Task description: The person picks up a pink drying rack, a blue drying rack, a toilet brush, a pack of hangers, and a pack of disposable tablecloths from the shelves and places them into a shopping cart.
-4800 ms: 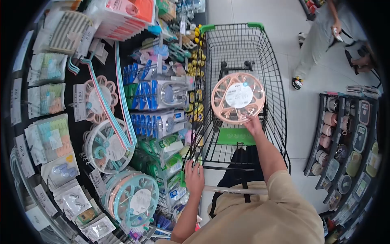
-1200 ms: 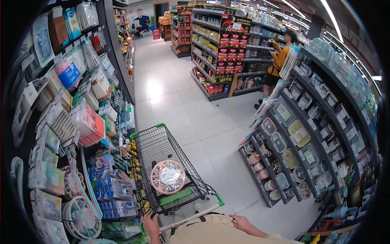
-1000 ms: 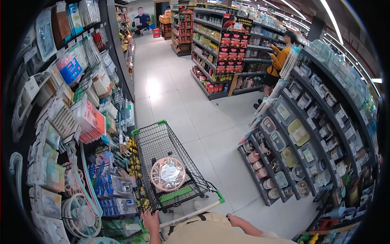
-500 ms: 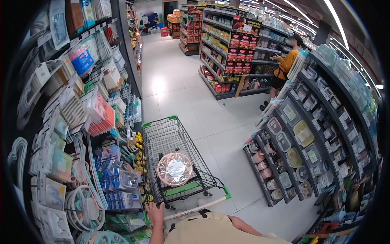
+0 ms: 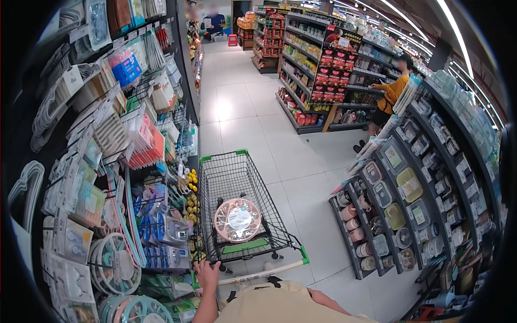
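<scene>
A wire shopping cart [image 5: 226, 172] with green corner caps stands in front of me. In it lies a round pink-rimmed item [image 5: 237, 220] with a clear, shiny face and a pale centre; its kind is not clear. My left hand [image 5: 207, 275] rests at the left end of the cart's pale handle [image 5: 264, 274], fingers apart and pointing forward. On the other side, my right hand [image 5: 316, 296] is close against my beige top [image 5: 274, 304], its fingers hidden from view.
A rack of hangers and packaged household goods [image 5: 145, 140] borders the left side. Shelves of food containers and cups [image 5: 401, 183] stand on the right. A person in a yellow top [image 5: 396, 91] is beyond them. A tiled aisle [image 5: 237, 102] runs ahead; another person [image 5: 215, 21] is far back.
My view has turned slightly left, so the cart and shelves appear farther right. The left hand stays at the handle's left end. The pink-rimmed item keeps its place in the cart.
</scene>
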Demonstrator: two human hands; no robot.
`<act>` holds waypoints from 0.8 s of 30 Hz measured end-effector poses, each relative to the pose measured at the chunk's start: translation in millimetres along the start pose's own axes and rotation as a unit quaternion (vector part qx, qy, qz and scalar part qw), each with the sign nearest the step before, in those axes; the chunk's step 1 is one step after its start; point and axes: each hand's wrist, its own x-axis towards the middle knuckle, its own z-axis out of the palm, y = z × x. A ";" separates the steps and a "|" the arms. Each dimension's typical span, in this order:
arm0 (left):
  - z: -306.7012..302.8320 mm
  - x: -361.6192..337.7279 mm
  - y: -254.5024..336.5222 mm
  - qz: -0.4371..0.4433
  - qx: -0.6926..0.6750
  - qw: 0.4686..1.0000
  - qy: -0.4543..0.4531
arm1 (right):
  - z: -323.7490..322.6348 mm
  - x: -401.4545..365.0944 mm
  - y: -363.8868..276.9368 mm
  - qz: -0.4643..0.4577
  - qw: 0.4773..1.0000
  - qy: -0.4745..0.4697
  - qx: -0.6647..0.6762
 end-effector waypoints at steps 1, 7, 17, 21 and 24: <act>0.6 1.7 0.5 0.006 0.003 1.000 0.006 | -2.1 -3.7 3.9 0.021 1.000 -0.004 -0.011; 1.1 4.7 0.7 -0.002 -0.002 1.000 -0.010 | -0.3 -28.3 27.8 0.114 0.982 -0.028 0.149; 3.1 6.3 -0.6 -0.009 0.028 0.999 -0.018 | 18.3 -57.0 36.5 0.200 0.668 -0.045 0.715; -1.1 5.6 1.5 -0.003 0.026 0.999 -0.033 | 37.0 -49.6 73.5 0.122 0.577 -0.050 0.806; -2.7 4.8 3.8 0.001 0.023 0.999 -0.034 | 44.5 -46.5 82.7 0.083 0.507 -0.057 0.856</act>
